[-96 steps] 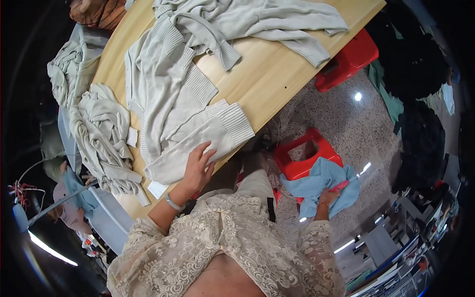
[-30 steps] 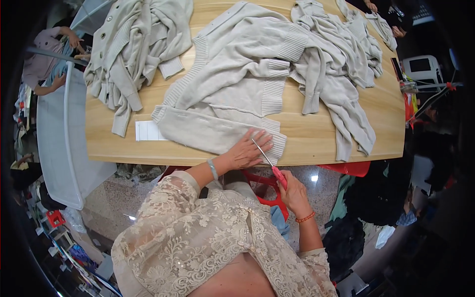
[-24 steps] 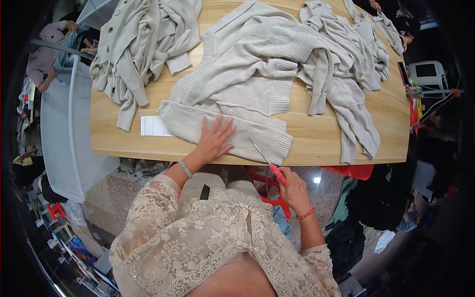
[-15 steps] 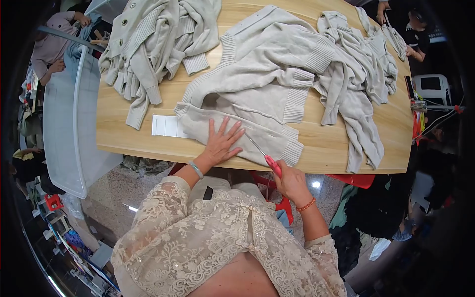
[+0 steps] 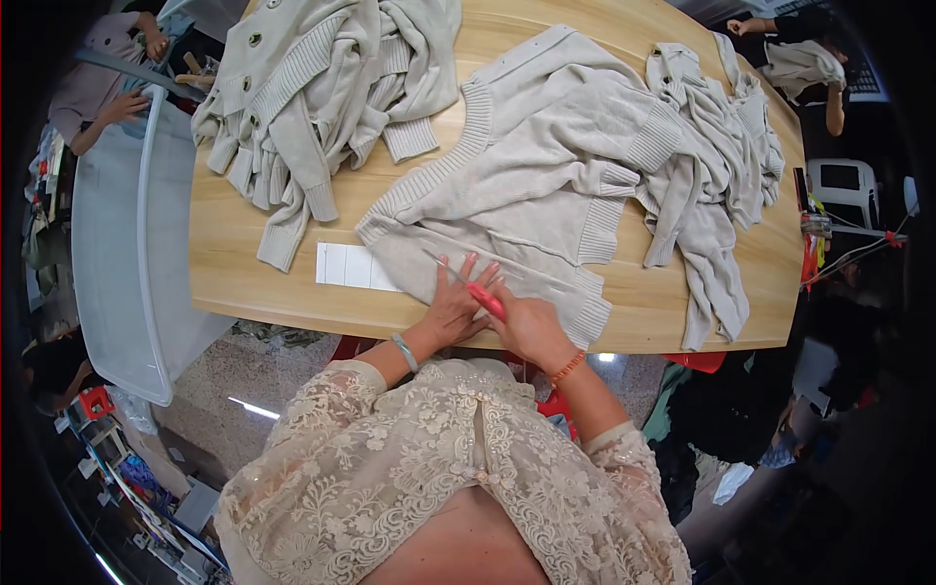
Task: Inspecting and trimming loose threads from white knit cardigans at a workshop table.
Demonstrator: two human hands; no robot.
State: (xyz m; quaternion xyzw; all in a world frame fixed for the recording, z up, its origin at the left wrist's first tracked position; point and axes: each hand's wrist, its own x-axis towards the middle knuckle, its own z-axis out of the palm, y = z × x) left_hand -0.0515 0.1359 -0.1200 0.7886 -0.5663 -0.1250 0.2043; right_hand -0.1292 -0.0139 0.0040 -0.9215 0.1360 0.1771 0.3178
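Observation:
A beige knit cardigan (image 5: 546,146) with ribbed edges lies spread across the table in front of me. My left hand (image 5: 453,312) rests on its near part, palm down, with the fingers spread. Closed round the red handle of a slim metal-shafted tool (image 5: 487,300), my right hand (image 5: 534,331) is just right of the left one. The shaft points up and left, passing over the left fingers, and its thin tip shows above the knit. Whether the tip touches the fabric, I cannot tell. A white ruled paper strip (image 5: 356,266) sticks out from under the cardigan's left edge.
More beige knitwear lies on the wooden table (image 5: 234,278): a buttoned heap (image 5: 292,107) at far left and another pile (image 5: 697,146) at right. A translucent plastic bin (image 5: 117,263) stands beside the left edge. Other people work at both far corners.
My right hand has brought the tool leftward, over my left hand's fingers. The cardigan's near edge, which gaped before, now lies flatter. My left hand stays spread on the knit.

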